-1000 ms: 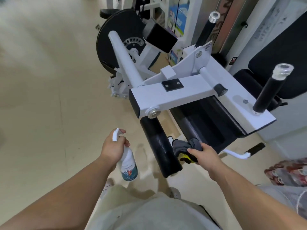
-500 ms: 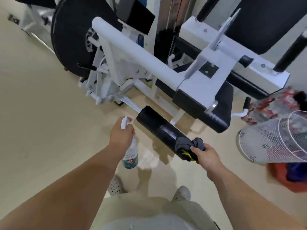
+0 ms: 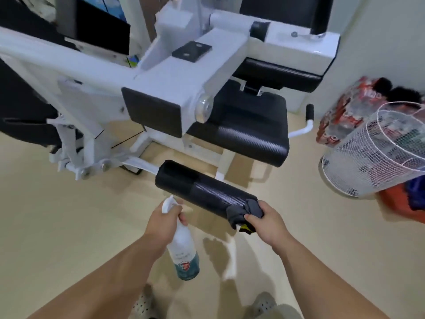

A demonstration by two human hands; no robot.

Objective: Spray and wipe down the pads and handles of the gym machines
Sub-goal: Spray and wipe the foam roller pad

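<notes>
Left hand (image 3: 161, 224) is gripping the white plastic spray bottle (image 3: 184, 254) at the neck, fingers (image 3: 181, 218) curling under the trigger head. Just beyond them the roller pad (image 3: 202, 192), a black weave-textured cylinder, is lying across. Wiping step in hand: the right hand (image 3: 269, 224) is clutching a bunched grey cloth (image 3: 243, 210) against the pad's near end. Next move probably calls for dragging the cloth along its length

Nothing legible. On the spray bottle (image 3: 181, 242), a teal label (image 3: 186, 268) with a red-and-white shield emblem, lettering too blurred to read. On the red bag (image 3: 340, 116), pale marks, equally unreadable.
</notes>
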